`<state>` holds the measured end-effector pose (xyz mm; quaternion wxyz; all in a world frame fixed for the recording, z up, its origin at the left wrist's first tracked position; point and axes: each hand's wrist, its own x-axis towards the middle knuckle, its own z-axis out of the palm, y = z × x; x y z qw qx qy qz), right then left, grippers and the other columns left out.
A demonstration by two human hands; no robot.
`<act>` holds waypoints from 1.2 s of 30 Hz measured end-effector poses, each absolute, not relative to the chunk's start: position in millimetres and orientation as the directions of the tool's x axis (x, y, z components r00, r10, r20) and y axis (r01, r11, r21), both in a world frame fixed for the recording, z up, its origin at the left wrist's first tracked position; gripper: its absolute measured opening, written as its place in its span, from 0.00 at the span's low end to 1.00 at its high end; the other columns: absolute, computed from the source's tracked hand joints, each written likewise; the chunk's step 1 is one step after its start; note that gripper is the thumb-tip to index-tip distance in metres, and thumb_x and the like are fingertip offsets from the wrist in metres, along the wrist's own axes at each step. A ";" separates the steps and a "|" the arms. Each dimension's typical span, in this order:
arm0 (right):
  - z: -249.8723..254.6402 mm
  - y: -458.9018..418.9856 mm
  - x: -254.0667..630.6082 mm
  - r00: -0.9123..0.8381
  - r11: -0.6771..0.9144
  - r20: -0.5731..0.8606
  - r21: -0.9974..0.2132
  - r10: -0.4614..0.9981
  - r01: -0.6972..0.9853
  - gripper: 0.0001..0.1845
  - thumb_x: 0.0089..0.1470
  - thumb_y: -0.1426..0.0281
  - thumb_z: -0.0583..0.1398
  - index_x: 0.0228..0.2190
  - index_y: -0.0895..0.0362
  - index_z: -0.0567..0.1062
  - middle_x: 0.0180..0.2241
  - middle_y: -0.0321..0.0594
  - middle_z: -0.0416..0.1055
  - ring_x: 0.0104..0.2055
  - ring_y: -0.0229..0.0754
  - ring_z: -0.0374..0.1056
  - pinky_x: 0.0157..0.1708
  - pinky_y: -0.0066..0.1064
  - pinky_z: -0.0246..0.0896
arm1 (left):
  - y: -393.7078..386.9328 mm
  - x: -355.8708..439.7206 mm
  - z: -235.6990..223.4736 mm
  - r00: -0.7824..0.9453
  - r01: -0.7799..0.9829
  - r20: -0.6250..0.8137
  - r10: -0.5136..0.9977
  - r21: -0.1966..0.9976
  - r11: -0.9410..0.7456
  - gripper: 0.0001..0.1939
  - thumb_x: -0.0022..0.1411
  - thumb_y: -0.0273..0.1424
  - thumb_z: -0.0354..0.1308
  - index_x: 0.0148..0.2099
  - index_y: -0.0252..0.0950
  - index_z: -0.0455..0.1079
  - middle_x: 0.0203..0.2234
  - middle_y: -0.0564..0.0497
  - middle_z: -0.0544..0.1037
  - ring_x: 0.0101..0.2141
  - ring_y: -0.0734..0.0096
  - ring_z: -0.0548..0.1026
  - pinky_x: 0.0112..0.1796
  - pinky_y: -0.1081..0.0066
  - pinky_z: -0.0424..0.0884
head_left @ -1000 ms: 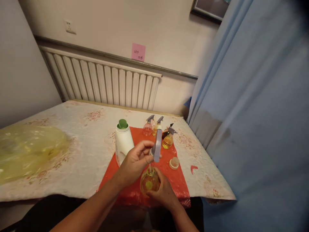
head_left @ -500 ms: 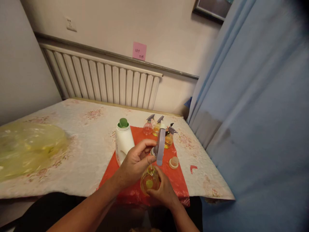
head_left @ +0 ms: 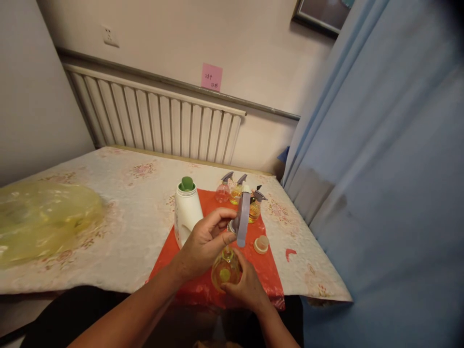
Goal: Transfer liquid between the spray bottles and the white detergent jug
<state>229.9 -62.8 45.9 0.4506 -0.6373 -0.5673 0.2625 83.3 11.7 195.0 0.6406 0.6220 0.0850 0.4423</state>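
My left hand grips a grey spray nozzle by its collar. The nozzle is held above the neck of a round yellowish bottle, and a tube seems to run down between them. Around the bottle's right side my right hand is closed, the bottle standing near the front of a red plastic sheet. Left of my hands is a white jug with a green pouring spout in its mouth. A pale cap lies on the sheet to the right.
Behind my hands stand several spray bottles: a pink one, a yellow one and another yellow one. A crumpled yellow plastic bag covers the left of the flowered cloth. Blue curtain hangs at the right.
The view has shifted slightly. Both hands keep nearly the same places, the nozzle still above the bottle's neck.
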 end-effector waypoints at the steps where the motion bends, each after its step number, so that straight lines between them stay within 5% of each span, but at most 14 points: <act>1: 45.7 -62.7 229.9 0.220 0.051 0.178 -0.872 0.959 0.487 0.44 0.33 0.76 0.66 0.55 0.55 0.64 0.53 0.45 0.68 0.56 0.53 0.64 0.56 0.44 0.58 | 11.7 83.3 195.2 0.591 -0.462 0.445 0.673 0.871 -0.170 0.11 0.57 0.26 0.59 0.44 0.36 0.69 0.37 0.50 0.76 0.39 0.66 0.74 0.39 0.69 0.68; 19: 54.4 -62.4 227.7 0.211 0.067 0.188 -0.876 0.959 0.477 0.42 0.33 0.77 0.65 0.54 0.55 0.64 0.51 0.44 0.70 0.55 0.52 0.65 0.56 0.43 0.59 | 11.1 80.4 191.3 0.616 -0.392 0.392 0.683 0.905 -0.166 0.11 0.56 0.25 0.60 0.43 0.36 0.69 0.32 0.51 0.76 0.36 0.68 0.75 0.38 0.71 0.69; 27: 48.9 -62.9 230.1 0.211 0.070 0.199 -0.864 0.957 0.499 0.44 0.33 0.77 0.65 0.55 0.55 0.63 0.55 0.46 0.67 0.58 0.52 0.62 0.59 0.43 0.55 | 18.4 74.6 186.7 0.467 -0.487 0.364 0.806 0.866 -0.109 0.14 0.54 0.29 0.64 0.44 0.36 0.70 0.33 0.52 0.79 0.36 0.68 0.77 0.42 0.69 0.70; 36: 46.1 -60.9 231.3 0.222 0.031 0.164 -0.864 0.961 0.502 0.45 0.32 0.76 0.66 0.56 0.55 0.63 0.56 0.46 0.66 0.59 0.52 0.62 0.59 0.44 0.55 | 26.0 46.4 165.8 0.170 -0.750 0.103 0.980 0.659 0.061 0.09 0.56 0.26 0.64 0.41 0.35 0.74 0.36 0.50 0.80 0.40 0.69 0.79 0.49 0.68 0.72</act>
